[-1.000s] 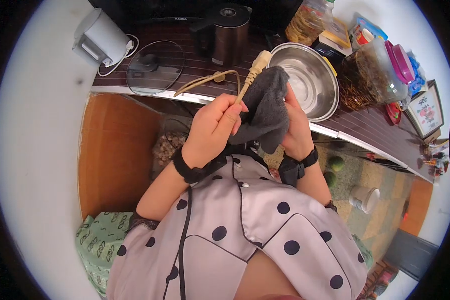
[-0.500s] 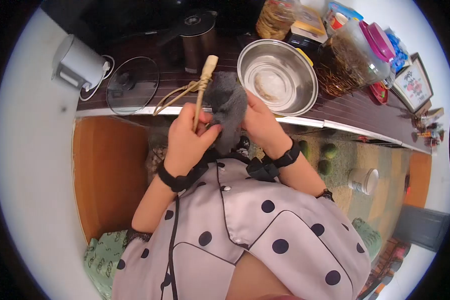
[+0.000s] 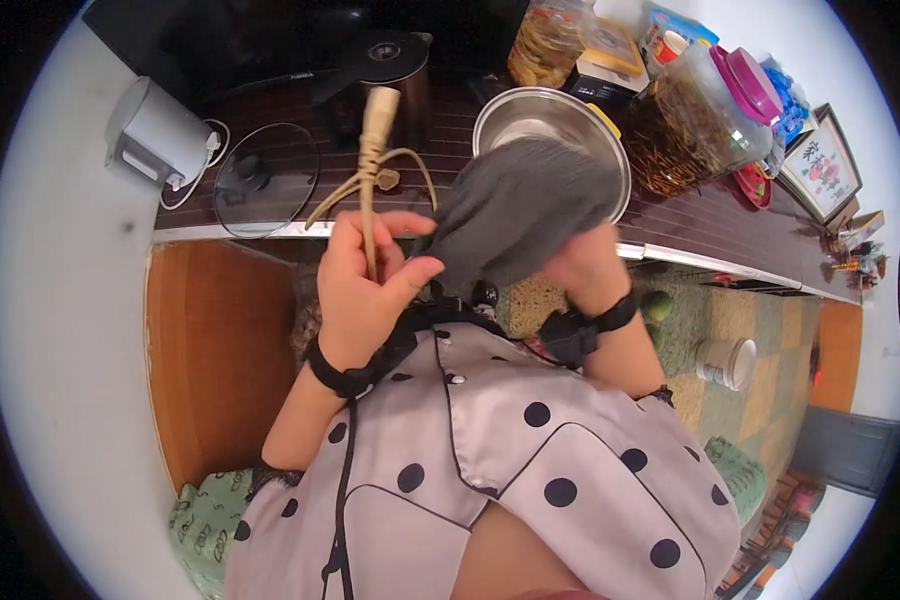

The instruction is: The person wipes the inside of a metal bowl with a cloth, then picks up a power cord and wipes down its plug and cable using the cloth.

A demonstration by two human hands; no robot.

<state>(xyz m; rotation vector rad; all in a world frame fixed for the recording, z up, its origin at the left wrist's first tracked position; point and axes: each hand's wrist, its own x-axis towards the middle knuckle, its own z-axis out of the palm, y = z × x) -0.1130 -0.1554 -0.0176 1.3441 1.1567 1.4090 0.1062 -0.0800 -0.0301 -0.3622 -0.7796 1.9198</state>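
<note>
A beige power cord (image 3: 374, 140) with a plug end pointing up rests in my left hand (image 3: 365, 290), whose fingers are curled around it. My right hand (image 3: 590, 265), smeared by motion, grips a dark grey cloth (image 3: 520, 210). The cloth is spread out and covers part of a steel pot (image 3: 625, 185). Its left edge comes close to my left fingertips; whether they touch is unclear. A loop of the cord hangs near the counter edge, beside a glass lid (image 3: 285, 180).
On the counter (image 3: 680, 240) stand a grey kettle (image 3: 155, 130), a dark kettle (image 3: 410, 100), a large jar with a pink lid (image 3: 700, 120), another jar (image 3: 545, 45) and a picture frame (image 3: 822, 165). A white bucket (image 3: 727, 363) is on the floor below.
The cloth has gone from bunched between my hands to spread out over part of the pot, as my right hand moved right. The cord's plug end has shifted left with my left hand.
</note>
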